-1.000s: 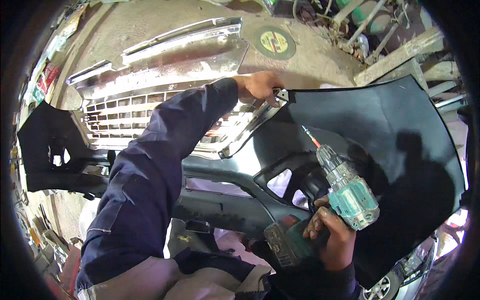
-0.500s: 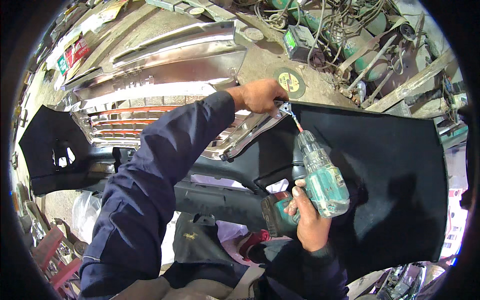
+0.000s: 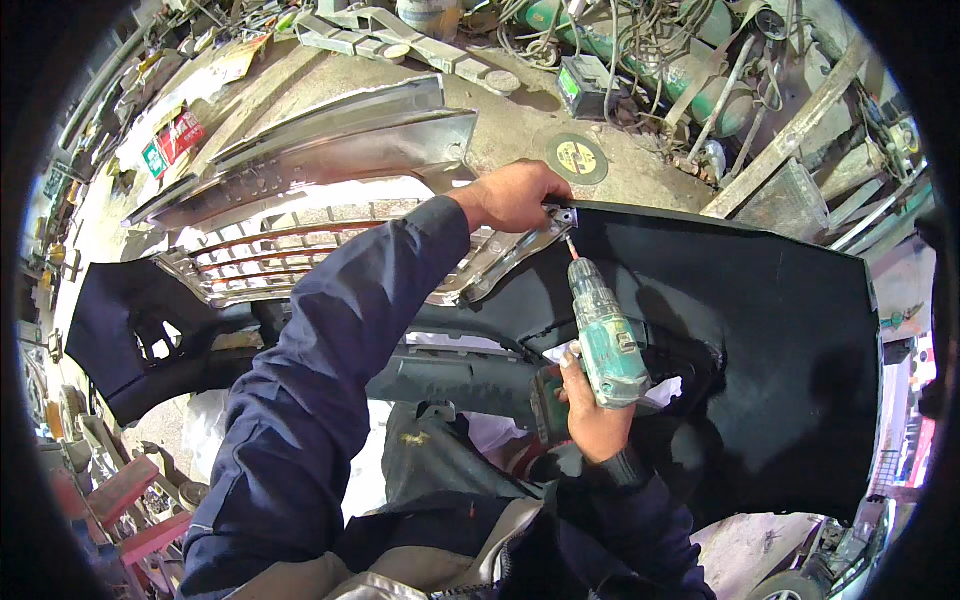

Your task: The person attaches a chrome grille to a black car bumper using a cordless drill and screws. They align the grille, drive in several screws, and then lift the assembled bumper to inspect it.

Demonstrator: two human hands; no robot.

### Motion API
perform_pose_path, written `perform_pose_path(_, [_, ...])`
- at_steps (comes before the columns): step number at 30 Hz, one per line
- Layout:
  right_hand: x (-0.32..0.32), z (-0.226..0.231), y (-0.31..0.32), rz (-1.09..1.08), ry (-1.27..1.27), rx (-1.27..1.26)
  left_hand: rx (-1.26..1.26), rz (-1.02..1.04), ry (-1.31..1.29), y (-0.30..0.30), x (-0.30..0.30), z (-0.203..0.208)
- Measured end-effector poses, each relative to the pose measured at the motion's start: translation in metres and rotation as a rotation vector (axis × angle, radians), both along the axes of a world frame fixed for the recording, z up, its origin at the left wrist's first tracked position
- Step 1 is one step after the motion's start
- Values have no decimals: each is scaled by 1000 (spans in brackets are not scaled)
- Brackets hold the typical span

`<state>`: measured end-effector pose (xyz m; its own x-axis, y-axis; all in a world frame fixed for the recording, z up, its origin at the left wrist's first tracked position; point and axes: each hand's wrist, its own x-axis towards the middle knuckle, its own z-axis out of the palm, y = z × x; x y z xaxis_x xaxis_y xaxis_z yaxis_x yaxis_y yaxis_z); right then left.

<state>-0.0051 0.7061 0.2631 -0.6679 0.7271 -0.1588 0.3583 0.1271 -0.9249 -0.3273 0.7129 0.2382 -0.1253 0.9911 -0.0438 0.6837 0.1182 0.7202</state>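
Observation:
A green cordless drill is gripped in my right hand, its slim bit pointing up and away from me. The bit's tip is just below a small silvery tab with a hole; whether they touch I cannot tell. This tab sits at the upper right corner of a chrome car grille. Over that corner my left hand is closed, its fingertips partly hidden. Beneath lies a large black car bumper, stretching from far left to right. The drill's battery end is partly behind my right hand.
Beyond the grille lies a long silver trim panel. A cutting disc rests on the ground near my left hand. Farther off are a black battery-like box, tangled cables, green cylinders and a wooden beam. Red metal pieces stand lower left.
The drill has shifted left and turned more upright, its bit now lower beside the tab. My left hand stays on the grille corner. The whole view has shifted slightly.

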Motion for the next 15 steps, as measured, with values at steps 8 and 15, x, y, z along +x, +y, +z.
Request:
perform_pose_path(8, [20, 6, -5, 97, 76, 232, 23, -8, 21, -7, 16, 25])
perform_pose_path(15, [31, 19, -8, 68, 147, 115, 31, -9, 20, -9, 23, 33])
